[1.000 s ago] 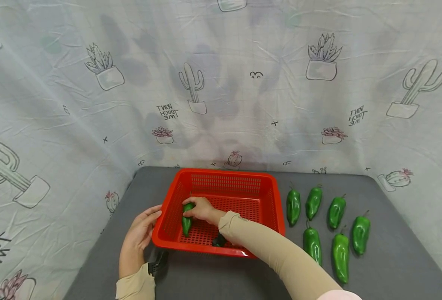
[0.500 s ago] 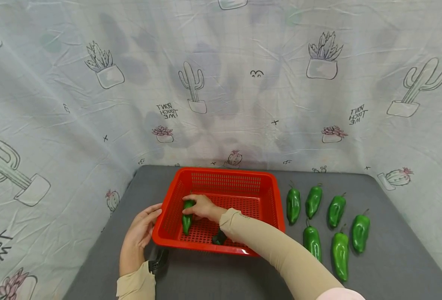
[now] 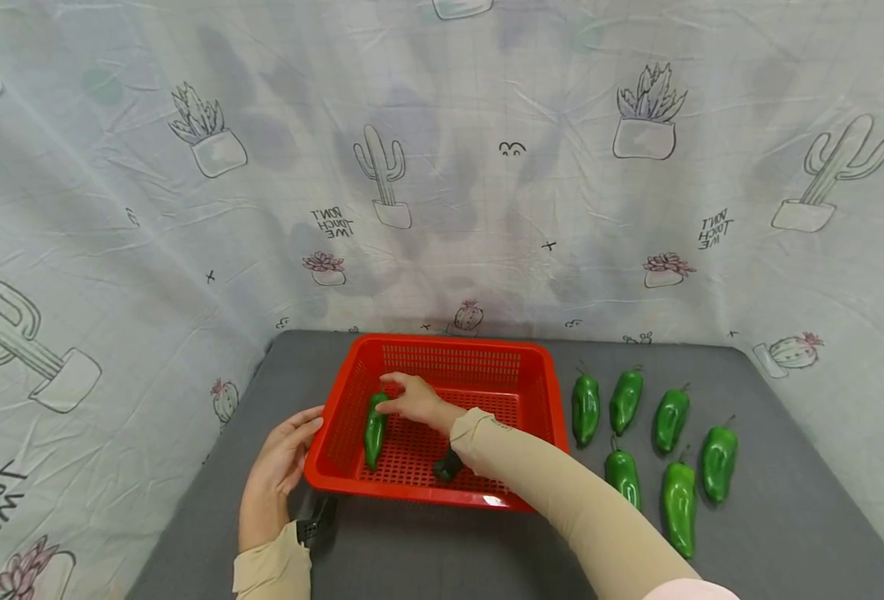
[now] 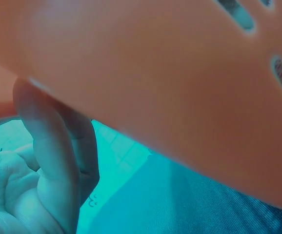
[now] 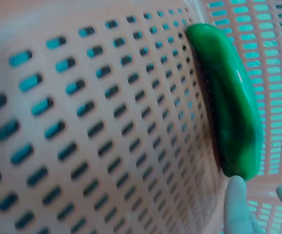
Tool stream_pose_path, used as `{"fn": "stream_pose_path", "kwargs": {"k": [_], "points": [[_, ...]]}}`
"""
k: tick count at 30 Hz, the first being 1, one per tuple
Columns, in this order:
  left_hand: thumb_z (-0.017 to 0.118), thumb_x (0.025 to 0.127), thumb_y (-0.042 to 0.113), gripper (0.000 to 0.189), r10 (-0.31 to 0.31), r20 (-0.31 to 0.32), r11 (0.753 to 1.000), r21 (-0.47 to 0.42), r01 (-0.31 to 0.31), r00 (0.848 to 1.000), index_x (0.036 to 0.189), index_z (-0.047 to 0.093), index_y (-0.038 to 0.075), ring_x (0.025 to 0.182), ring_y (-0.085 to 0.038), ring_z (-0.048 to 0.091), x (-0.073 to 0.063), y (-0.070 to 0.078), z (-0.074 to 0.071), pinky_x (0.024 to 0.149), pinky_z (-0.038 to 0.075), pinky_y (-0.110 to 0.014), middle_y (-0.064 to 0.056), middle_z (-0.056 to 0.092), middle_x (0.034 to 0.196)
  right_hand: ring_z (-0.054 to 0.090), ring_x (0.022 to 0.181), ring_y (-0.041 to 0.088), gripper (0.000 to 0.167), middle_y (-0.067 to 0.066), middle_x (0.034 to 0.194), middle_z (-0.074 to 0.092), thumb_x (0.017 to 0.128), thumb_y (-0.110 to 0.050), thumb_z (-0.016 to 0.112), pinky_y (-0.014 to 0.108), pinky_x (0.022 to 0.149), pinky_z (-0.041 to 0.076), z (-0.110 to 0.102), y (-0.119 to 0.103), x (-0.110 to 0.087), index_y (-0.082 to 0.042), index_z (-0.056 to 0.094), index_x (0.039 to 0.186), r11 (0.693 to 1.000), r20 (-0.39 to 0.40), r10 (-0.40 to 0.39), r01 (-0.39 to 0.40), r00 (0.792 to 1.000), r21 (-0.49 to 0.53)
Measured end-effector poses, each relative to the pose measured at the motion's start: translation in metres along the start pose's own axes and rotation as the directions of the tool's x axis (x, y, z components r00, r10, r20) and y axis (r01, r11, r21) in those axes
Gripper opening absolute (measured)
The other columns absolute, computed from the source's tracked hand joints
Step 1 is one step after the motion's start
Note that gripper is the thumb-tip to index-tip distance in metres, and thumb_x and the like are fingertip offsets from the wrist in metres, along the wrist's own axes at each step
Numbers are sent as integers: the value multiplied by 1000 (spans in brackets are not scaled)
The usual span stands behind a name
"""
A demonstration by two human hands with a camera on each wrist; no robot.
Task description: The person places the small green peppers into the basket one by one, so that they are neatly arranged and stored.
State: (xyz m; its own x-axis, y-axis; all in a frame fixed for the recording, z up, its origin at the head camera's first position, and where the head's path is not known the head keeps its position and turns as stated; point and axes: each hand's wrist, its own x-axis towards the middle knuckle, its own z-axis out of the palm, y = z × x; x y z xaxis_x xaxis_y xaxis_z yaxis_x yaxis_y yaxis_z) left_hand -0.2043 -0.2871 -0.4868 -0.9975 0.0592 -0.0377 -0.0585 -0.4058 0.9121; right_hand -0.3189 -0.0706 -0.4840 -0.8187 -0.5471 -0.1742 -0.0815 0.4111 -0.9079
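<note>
Showing what the head view hid, the left wrist view caught the left hand (image 3: 284, 457) gripping the basket (image 3: 427, 497), fingers bent under its left rim. The right wrist view put one fingertip of the right hand (image 3: 417, 402) by the pepper (image 3: 374, 437), contact uncertain; thumb and fingers stood parted, holding nothing. Glossy green and curved, it lay along the basket's left edge.

"DON'T TOUCH" lettering (image 3: 332, 222), mirrored, repeated, on the pale cactus-print curtain (image 3: 452, 92)
</note>
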Motion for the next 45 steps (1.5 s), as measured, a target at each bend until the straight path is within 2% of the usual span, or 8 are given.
{"fn": "stream_pose_path", "kwargs": {"k": [2,4,11,16,23,35,45], "points": [[40,99,-1,26,1,2,1000,1,-1,1000,108,61,11,81,-13,68,0,0,0,71,57,-27,-1,70,93,58,110,27,58,17,141,44,87,-20,70,40,84,53,-6,0,0,-11,46,139,1000,-20,-19,19,1000,-1],[41,99,0,26,1,-3,1000,5,-1,1000,108,62,12,80,-12,68,0,0,1,71,57,-26,0,70,93,53,118,31,57,19,139,46,88,-21,69,41,88,52,-13,0,0,-9,46,139,999,-40,-34,34,999,-3],[42,99,0,25,1,-1,1000,3,-1,1000,108,62,11,80,-12,68,1,0,0,70,57,-26,-1,70,93,52,120,30,53,16,132,53,89,-18,67,40,94,48,-34,-5,-3,-3,47,136,997,-102,-70,71,992,12],[40,99,0,27,-7,-4,1000,-1,7,1000,106,63,13,80,-12,68,1,2,0,71,57,-27,0,71,92,49,124,30,56,17,136,50,90,-18,66,42,97,47,-54,-16,-13,-1,44,138,993,-95,-91,97,991,61],[40,99,1,27,-3,-13,1000,6,3,1000,105,63,14,80,-12,69,0,3,1,71,57,-27,1,71,92,45,128,29,58,18,142,44,91,-18,64,41,101,44,-82,-34,-37,-2,39,141,980,-76,-132,141,988,140],[43,99,2,26,-24,-44,999,27,26,999,105,63,16,81,-12,68,-6,1,3,73,57,-27,1,70,93,38,135,32,56,16,144,42,92,-14,61,45,108,37,-124,-37,-86,-4,38,142,933,-99,-218,237,971,271],[41,99,0,28,-15,-26,1000,17,15,1000,104,64,15,80,-12,69,-7,2,3,72,57,-27,0,70,93,40,134,30,58,14,143,44,91,-22,64,42,108,37,-145,-27,-125,-8,39,142,928,-139,-251,279,958,246]]}}
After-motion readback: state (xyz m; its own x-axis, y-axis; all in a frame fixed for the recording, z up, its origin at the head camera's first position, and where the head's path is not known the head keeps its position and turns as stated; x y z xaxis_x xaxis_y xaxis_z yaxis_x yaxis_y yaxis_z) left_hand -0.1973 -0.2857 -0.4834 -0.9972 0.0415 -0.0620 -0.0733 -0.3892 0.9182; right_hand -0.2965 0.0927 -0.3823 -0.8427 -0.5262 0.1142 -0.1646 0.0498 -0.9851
